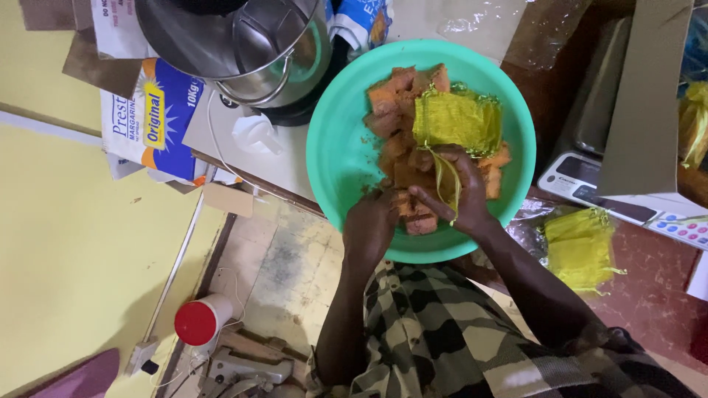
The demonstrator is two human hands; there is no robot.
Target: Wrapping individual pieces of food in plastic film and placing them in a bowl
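A round green plastic bowl holds a pile of orange-brown chunks. On top of the pile lies a yellow mesh bag, bulging. My right hand grips the bag's gathered neck at the near side of the bowl, with yellow strands running through the fingers. My left hand rests at the bowl's near rim, its fingertips on the chunks just left of the right hand. Whether it holds a chunk is hidden.
A steel pot stands behind the bowl on the left, beside a blue and white carton. A digital scale and a heap of yellow mesh bags lie to the right. A red-lidded container stands on the floor.
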